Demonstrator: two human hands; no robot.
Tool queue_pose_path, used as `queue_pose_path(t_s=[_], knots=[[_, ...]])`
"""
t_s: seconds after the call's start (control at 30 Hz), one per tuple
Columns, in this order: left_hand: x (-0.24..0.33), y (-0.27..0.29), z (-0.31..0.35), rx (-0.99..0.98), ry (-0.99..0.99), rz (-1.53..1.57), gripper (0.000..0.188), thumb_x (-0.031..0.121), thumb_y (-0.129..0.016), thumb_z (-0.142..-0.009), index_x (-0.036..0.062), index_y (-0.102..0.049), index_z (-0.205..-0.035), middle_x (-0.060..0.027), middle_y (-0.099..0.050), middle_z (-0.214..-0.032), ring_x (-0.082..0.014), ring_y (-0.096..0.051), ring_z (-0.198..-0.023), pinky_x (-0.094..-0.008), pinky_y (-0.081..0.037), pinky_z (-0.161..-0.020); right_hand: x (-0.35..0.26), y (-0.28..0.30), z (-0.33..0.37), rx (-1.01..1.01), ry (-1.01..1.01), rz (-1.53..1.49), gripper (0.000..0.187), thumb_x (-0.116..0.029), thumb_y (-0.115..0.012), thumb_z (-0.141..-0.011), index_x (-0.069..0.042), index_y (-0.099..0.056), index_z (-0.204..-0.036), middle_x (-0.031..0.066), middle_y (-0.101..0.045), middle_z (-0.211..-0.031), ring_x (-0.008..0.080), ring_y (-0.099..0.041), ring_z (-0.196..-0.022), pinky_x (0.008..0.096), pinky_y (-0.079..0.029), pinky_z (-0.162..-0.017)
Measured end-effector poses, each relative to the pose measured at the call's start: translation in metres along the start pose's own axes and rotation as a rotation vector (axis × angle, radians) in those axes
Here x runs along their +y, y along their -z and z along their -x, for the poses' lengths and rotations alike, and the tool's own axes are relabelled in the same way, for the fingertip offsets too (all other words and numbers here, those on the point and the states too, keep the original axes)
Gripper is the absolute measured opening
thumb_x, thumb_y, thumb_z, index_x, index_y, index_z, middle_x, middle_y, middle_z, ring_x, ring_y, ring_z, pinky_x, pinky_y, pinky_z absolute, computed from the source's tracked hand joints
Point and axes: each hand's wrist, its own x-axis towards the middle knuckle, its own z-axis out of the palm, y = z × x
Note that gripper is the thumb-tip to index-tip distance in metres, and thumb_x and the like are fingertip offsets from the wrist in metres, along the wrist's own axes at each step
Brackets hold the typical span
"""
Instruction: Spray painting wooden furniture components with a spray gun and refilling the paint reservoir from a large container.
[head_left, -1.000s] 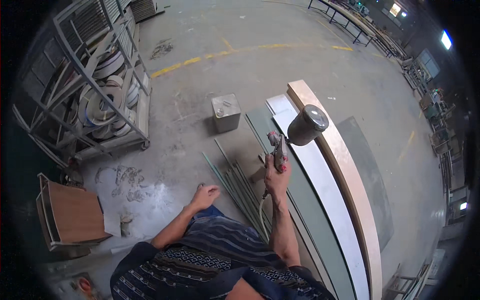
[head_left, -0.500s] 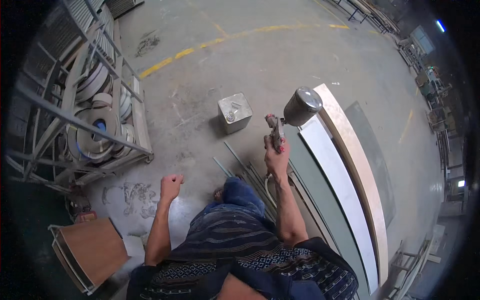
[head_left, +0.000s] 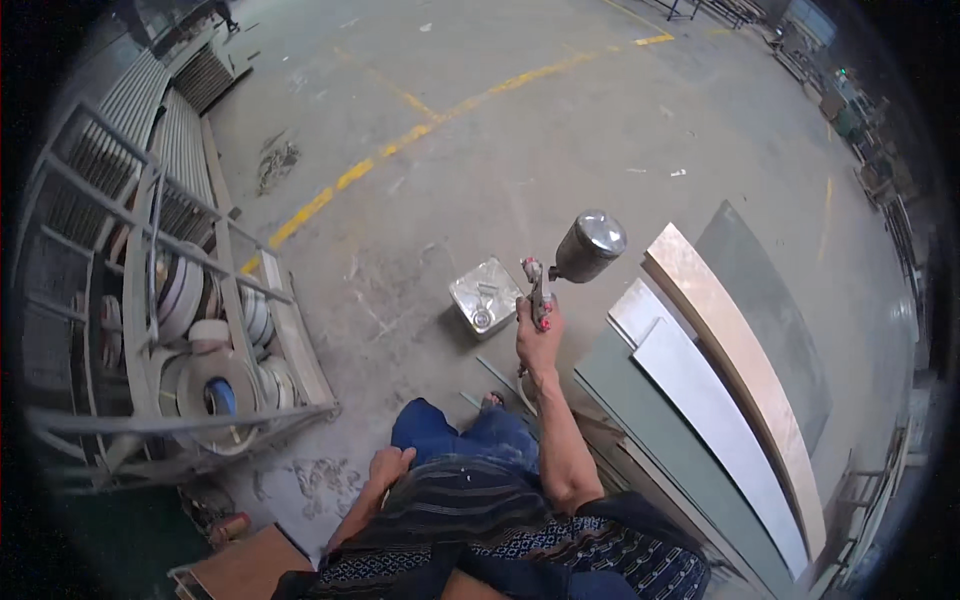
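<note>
My right hand [head_left: 540, 345] is wrapped round the grip of a spray gun [head_left: 538, 295], held out in front of me. A round metal paint cup [head_left: 592, 245] is fixed to the gun and sticks out to the right. My left hand [head_left: 388, 466] hangs low beside my left thigh, its fingers curled; whatever may be inside them does not show. On the floor ahead, just left of the gun, stands a square metal can [head_left: 487, 295] with a small cap and a handle on its top.
At left stands a metal rack [head_left: 300, 350] holding rolls of edge strip [head_left: 205, 390]. Leaning or stacked at right are white boards [head_left: 700, 400], a green-grey board [head_left: 650, 430] and a wood-toned board [head_left: 740, 350]. A brown panel [head_left: 245, 570] is at lower left. Yellow lines [head_left: 400, 140] mark the floor.
My view has shifted, so the can and rack sit lower. My left hand has dropped back toward my thigh. The spray gun remains in my right hand, now close beside the can in view.
</note>
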Motion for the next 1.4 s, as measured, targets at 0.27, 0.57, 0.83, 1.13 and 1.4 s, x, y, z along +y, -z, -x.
queue_pose_path(t_s=[0.27, 0.57, 0.83, 1.13, 1.4], knots=[[-0.038, 0.142, -0.074, -0.470, -0.030, 0.160, 0.050, 0.045, -0.046, -0.086, -0.0012, -0.063, -0.078, -0.0241, -0.060, -0.076, -0.0342, -0.059, -0.069, -0.0424, -0.045, -0.068, 0.050, -0.106, -0.056, 0.179, -0.069, 0.113, 0.014, -0.009, -0.062, -0.081, -0.002, -0.050, -0.080, 0.0056, -0.046, -0.064, 0.0137, -0.043, -0.061, 0.0298, -0.039, -0.058], [-0.050, 0.119, -0.423, -0.286, -0.648, 0.119, 0.024, 0.028, -0.059, -0.078, 0.0038, -0.057, -0.077, -0.0176, -0.059, -0.075, -0.0365, -0.058, -0.072, -0.0437, -0.045, -0.063, 0.294, -0.202, -0.118, 0.315, -0.161, 0.289, 0.012, -0.009, -0.062, -0.083, -0.002, -0.052, -0.083, 0.0010, -0.051, -0.068, 0.0091, -0.046, -0.063, 0.0254, -0.040, -0.059], [0.071, -0.025, -0.719, 0.176, -1.210, -0.024, 0.037, 0.017, -0.067, -0.070, 0.0051, -0.056, -0.104, -0.0150, -0.056, -0.100, -0.0343, -0.054, -0.091, -0.0427, -0.046, -0.075, 0.533, -0.204, -0.094, 0.531, -0.083, 0.238, 0.017, -0.013, -0.064, -0.081, -0.001, -0.051, -0.081, 0.0074, -0.053, -0.065, 0.0143, -0.049, -0.060, 0.0296, -0.043, -0.060], [0.052, -0.117, -0.749, 0.271, -1.403, -0.301, 0.033, 0.014, -0.063, -0.074, 0.0006, -0.053, -0.102, -0.0192, -0.054, -0.098, -0.0353, -0.053, -0.090, -0.0406, -0.046, -0.080, 0.663, -0.195, -0.024, 0.496, -0.039, 0.174, 0.021, -0.018, -0.063, -0.082, -0.001, -0.052, -0.079, 0.0078, -0.052, -0.066, 0.0159, -0.048, -0.061, 0.0313, -0.041, -0.060], [0.048, -0.151, -0.746, 0.325, -1.341, -0.462, 0.026, 0.013, -0.059, -0.073, -0.0033, -0.051, -0.092, -0.0241, -0.051, -0.088, -0.0389, -0.053, -0.084, -0.0434, -0.045, -0.077, 0.692, -0.175, 0.028, 0.472, 0.117, 0.155, 0.019, -0.017, -0.063, -0.081, -0.002, -0.053, -0.079, 0.0082, -0.052, -0.062, 0.0168, -0.048, -0.057, 0.0323, -0.041, -0.056]])
